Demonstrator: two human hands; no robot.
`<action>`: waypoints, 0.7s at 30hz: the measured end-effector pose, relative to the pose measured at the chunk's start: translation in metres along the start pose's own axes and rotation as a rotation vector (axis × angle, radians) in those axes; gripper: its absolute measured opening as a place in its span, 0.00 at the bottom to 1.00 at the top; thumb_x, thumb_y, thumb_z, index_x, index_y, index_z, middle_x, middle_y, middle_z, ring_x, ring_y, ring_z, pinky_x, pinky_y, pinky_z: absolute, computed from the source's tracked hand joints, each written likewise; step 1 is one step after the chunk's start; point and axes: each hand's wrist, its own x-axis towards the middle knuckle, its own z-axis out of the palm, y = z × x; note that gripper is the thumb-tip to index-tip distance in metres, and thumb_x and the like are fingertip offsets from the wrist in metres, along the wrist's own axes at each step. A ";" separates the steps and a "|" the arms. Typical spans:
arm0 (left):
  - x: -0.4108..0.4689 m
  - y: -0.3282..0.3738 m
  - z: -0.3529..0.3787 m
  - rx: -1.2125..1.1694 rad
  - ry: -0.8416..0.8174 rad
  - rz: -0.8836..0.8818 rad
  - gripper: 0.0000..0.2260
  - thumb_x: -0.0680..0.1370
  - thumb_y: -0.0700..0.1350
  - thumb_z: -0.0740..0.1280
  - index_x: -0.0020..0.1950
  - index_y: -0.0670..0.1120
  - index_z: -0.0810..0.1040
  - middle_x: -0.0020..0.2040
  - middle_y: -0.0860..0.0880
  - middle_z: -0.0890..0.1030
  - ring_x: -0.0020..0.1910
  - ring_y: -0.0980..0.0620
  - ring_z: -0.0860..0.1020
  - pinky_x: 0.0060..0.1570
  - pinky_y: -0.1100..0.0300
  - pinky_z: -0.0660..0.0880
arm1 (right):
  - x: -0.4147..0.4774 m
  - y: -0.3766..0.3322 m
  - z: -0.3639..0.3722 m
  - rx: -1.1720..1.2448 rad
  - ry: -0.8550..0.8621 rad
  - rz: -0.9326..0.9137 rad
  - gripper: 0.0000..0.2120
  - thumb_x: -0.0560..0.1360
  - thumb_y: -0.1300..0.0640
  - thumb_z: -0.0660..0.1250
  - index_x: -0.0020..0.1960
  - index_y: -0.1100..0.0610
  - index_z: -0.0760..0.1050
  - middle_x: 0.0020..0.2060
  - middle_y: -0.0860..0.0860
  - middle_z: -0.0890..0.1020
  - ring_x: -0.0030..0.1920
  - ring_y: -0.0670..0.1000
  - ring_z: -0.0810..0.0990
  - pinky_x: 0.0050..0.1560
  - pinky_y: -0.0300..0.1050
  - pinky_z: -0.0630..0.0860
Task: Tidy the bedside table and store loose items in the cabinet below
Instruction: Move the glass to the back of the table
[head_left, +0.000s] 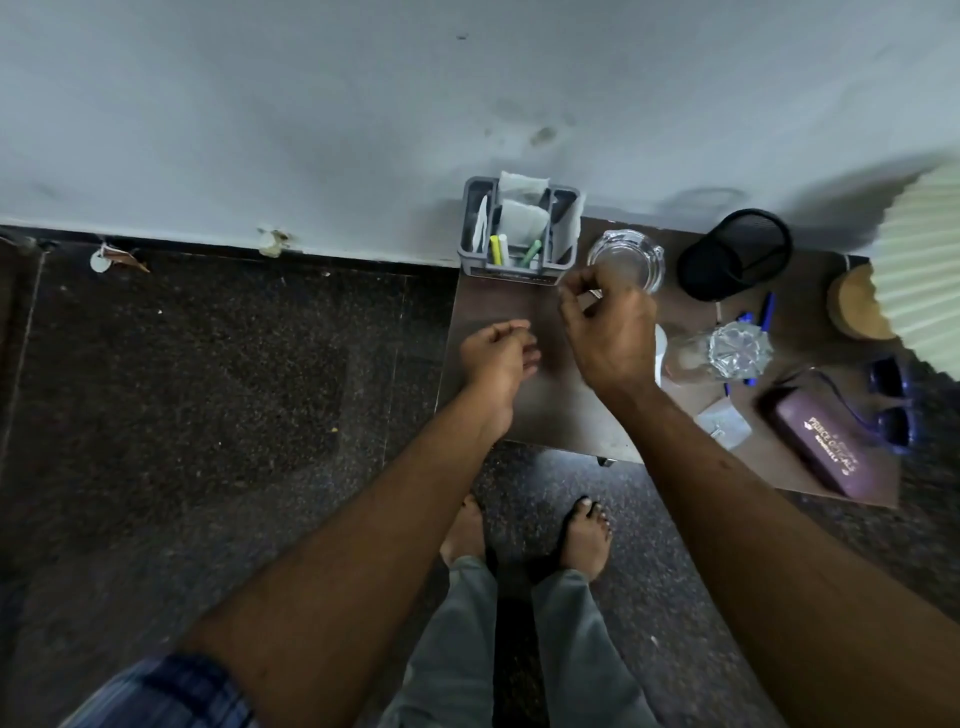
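The brown bench (524, 405) lies under both hands, against the wall. Far right of the hands, a ribbed lampshade (919, 270) overhangs its edge above a cork-topped jar (857, 304). Just beyond the left hand (496, 356) stands a grey caddy (519, 231) holding papers and green markers. A maroon glasses case (815, 447) lies well right of the right hand (608, 332), sunglasses (891, 402) beside it. A black mesh cup (735, 254) lies tipped beyond and right of that hand; a glass ashtray (631, 254) sits just past its fingertips. A cut-glass bottle (724, 351) lies just to its right, over blue pens (758, 317). The left hand is loosely curled, low over the bench, holding nothing visible. The right hand's fingers are pressed together, pinching something small; what it is cannot be told
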 end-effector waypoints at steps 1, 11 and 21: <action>-0.001 -0.001 0.000 0.002 -0.005 0.004 0.06 0.79 0.36 0.66 0.51 0.46 0.80 0.42 0.46 0.82 0.38 0.52 0.80 0.43 0.58 0.78 | -0.003 0.001 -0.001 0.001 0.002 0.008 0.03 0.76 0.56 0.71 0.49 0.53 0.80 0.45 0.48 0.84 0.39 0.50 0.82 0.40 0.45 0.79; -0.024 -0.013 0.009 0.053 -0.016 0.008 0.07 0.80 0.36 0.64 0.54 0.45 0.79 0.41 0.47 0.81 0.35 0.53 0.79 0.39 0.61 0.76 | -0.037 0.021 -0.023 0.022 0.022 0.127 0.05 0.76 0.53 0.71 0.49 0.54 0.81 0.42 0.47 0.84 0.39 0.50 0.82 0.45 0.51 0.80; -0.044 -0.033 0.019 0.143 -0.051 0.002 0.08 0.79 0.35 0.64 0.48 0.47 0.79 0.40 0.47 0.82 0.36 0.53 0.79 0.39 0.60 0.76 | -0.077 0.037 -0.046 0.087 0.066 0.233 0.06 0.77 0.50 0.71 0.47 0.51 0.81 0.39 0.44 0.84 0.34 0.46 0.80 0.41 0.46 0.78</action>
